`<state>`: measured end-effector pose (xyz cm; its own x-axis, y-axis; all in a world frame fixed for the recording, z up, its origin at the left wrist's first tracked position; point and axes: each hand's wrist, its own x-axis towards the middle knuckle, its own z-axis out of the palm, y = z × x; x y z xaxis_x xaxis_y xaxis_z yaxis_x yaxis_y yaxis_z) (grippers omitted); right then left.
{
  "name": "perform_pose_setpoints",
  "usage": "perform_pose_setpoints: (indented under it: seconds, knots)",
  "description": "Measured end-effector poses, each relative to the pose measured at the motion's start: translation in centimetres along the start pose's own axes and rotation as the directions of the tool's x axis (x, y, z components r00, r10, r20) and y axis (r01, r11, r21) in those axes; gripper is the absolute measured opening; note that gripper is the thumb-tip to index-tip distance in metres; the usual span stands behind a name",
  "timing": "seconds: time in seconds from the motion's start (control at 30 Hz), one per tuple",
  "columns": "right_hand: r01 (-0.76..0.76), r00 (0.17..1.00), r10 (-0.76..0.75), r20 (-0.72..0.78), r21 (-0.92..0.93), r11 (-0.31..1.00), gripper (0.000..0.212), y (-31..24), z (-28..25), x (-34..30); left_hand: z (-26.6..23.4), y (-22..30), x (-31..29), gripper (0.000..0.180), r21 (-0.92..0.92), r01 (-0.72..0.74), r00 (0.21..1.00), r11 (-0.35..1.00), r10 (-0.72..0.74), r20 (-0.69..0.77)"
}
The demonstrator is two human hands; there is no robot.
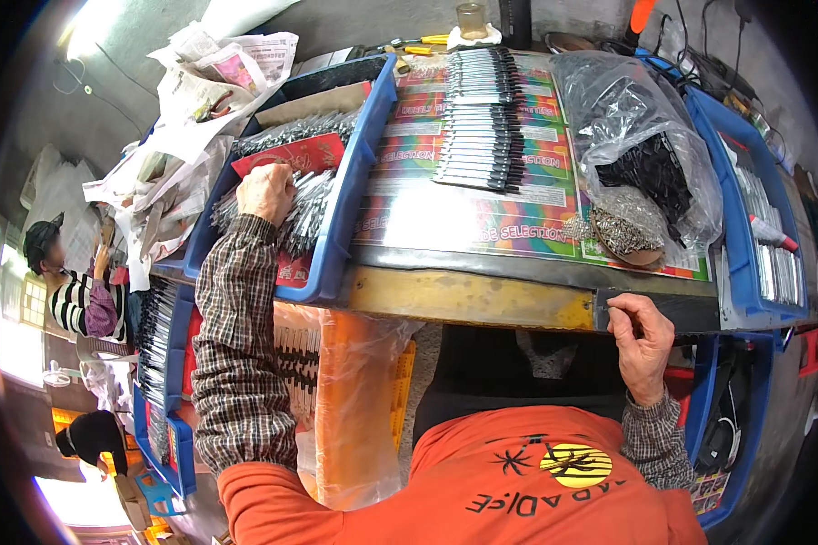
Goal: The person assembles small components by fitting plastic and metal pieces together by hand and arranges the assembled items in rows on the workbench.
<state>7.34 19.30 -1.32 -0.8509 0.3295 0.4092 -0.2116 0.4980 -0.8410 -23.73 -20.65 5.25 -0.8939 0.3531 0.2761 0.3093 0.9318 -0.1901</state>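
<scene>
At far left, across the room from me, a co-worker in a striped top (67,307) sits near a wall. Nearer, crumpled newspaper (168,173), printed with small type and pictures, hangs beside a blue tray (359,168). The tray holds a loose heap of slender silver, pen-like pieces (314,204) and a sheet of red paper (302,151) with pale marks. The person's left hand (265,193) is over this heap, fingers curled down; I cannot tell whether they grip a piece.

At centre, a long row of dark-tipped pens (478,145) lies side by side on a multicoloured mat (509,213) with repeated bold lettering. To their right, an open clear bag (600,95) holds black parts (641,173); a heap of tiny metal parts (627,229) lies at its mouth.

The right hand (643,345) is at the table's front edge, fingers bent, thumb close to the forefinger; I cannot tell whether anything is pinched. The orange shirt (518,445) bears dark lettering and a yellow sun. At far right, another blue tray (765,307) contains silver rods (777,272).
</scene>
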Motion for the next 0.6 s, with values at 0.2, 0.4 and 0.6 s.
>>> perform_pose_setpoints:
  seconds: [0.2,0.4,0.6]
  knots:
    - [-0.124,0.992,0.12,0.049,0.076,0.989,0.006,-1.0,-1.2,0.0,1.0,-0.5,0.3,0.013,0.062,-0.024,0.997,0.998,0.029,-0.075]
    - [0.129,0.992,-0.126,0.028,-0.166,0.978,0.009,-1.3,-3.7,1.0,2.6,-3.7,0.2,0.016,0.108,-0.039,0.989,0.993,0.054,-0.14]
    - [0.127,0.979,-0.18,-0.094,-0.41,0.903,0.011,-1.2,-8.9,1.5,5.4,-6.3,0.8,0.024,0.125,-0.039,0.974,0.991,0.066,-0.215]
